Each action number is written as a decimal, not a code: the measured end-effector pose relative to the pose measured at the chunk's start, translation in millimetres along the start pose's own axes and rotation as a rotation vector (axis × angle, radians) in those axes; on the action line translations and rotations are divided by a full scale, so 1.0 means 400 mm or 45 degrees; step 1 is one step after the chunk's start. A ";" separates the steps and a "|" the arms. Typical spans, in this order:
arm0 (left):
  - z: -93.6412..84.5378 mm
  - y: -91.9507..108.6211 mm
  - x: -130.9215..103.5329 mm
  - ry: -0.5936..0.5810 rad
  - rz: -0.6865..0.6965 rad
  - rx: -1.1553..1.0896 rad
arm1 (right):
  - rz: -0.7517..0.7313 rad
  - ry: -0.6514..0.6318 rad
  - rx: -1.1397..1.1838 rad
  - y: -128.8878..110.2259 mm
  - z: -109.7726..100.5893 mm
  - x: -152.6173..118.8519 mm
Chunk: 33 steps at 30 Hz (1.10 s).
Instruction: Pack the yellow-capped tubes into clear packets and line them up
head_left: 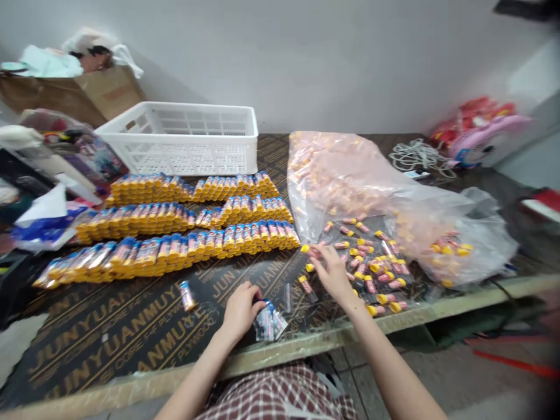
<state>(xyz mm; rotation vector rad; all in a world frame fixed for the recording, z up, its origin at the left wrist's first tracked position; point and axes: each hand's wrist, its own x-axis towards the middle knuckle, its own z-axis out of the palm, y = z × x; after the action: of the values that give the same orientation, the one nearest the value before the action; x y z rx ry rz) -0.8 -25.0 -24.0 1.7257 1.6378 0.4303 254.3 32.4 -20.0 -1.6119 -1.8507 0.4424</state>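
Observation:
My right hand point(336, 275) pinches a small pink tube with a yellow cap point(306, 248) at the left edge of a loose heap of similar tubes point(380, 265). My left hand point(241, 304) rests on the board with curled fingers, its tips against a small pile of printed clear labels point(270, 324). What those fingers grip, if anything, is hidden. Between the hands lie an empty clear tube point(287, 297) and another yellow-capped tube point(307, 286). One blue-and-yellow wrapped tube point(187, 296) lies alone, left of my left hand.
Stacked rows of wrapped tubes point(175, 251) fill the left, before a white plastic basket point(192, 154). A large clear bag of tubes point(341, 175) spreads over the right side. Behind it lies a coil of white cord point(422, 156). The table's taped front edge point(301, 348) runs below my hands.

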 end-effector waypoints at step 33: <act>-0.029 0.024 -0.002 0.350 -0.721 -1.833 | 0.217 -0.052 0.682 -0.122 0.056 -0.148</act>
<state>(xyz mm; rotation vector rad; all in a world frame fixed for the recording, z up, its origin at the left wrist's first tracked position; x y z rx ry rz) -1.9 -22.1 -9.2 0.1375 1.2603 1.1841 205.7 -31.0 -20.4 -1.3923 -1.4563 0.9602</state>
